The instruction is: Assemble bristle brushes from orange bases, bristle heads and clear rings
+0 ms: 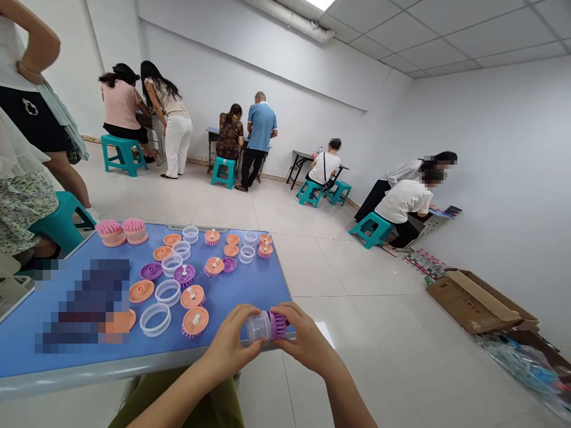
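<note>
Pixelated patch (pixel 82 306) covers the lower left of the blue table (pixel 134 364); can't tell what's under it, only an orange disc edge pokes out on its right. Frame cuts off a standing person (pixel 31 77) at upper left.

Held item at bottom centre, just over the table's near edge: clear plastic ring (pixel 256 327) joined to a purple bristled brush head (pixel 278 325), with the join partly behind the fingers. Left hand (pixel 227 339) has its fingers (pixel 243 315) clenched on the clear ring. Right hand (pixel 307 339) has its fingers (pixel 285 312) wrapped around the purple end.

Table holds loose parts: pink brush heads (pixel 111 233) at the far left corner, orange bristled discs (pixel 195 321), purple discs (pixel 150 271), more clear rings (pixel 155 320).

Pale tile floor (pixel 339 380). Co-workers (pixel 261 134) work along the far wall, on teal stools (pixel 122 153). Cardboard box (pixel 473 303) at right; plastic-wrapped stuff (pixel 517 362) at lower right is hard to make out.
</note>
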`<action>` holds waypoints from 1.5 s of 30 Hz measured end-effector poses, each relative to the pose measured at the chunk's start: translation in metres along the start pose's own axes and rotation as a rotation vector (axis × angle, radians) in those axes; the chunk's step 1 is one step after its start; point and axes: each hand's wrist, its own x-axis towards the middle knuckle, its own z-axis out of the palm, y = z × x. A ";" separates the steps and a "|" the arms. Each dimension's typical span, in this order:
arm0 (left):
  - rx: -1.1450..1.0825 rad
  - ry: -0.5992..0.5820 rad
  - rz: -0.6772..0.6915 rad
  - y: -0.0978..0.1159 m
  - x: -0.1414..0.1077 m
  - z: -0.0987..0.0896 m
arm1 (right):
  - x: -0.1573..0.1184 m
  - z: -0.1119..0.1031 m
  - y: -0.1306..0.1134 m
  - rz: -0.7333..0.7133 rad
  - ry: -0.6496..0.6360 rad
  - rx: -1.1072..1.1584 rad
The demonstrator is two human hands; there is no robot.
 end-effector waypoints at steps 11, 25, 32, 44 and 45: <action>-0.174 -0.076 -0.143 0.007 -0.004 -0.003 | -0.002 0.001 0.002 0.003 -0.064 0.217; -0.282 -0.117 -0.452 0.010 0.008 -0.003 | -0.001 0.009 0.005 0.015 -0.053 0.240; -0.354 -0.110 -0.501 0.011 0.009 -0.004 | 0.003 0.005 0.004 -0.004 -0.018 0.206; -0.205 -0.086 -0.296 0.003 0.001 0.000 | 0.007 0.018 0.004 0.196 -0.033 0.328; -0.209 -0.090 -0.281 0.002 0.000 0.001 | 0.008 0.019 0.004 0.222 -0.035 0.345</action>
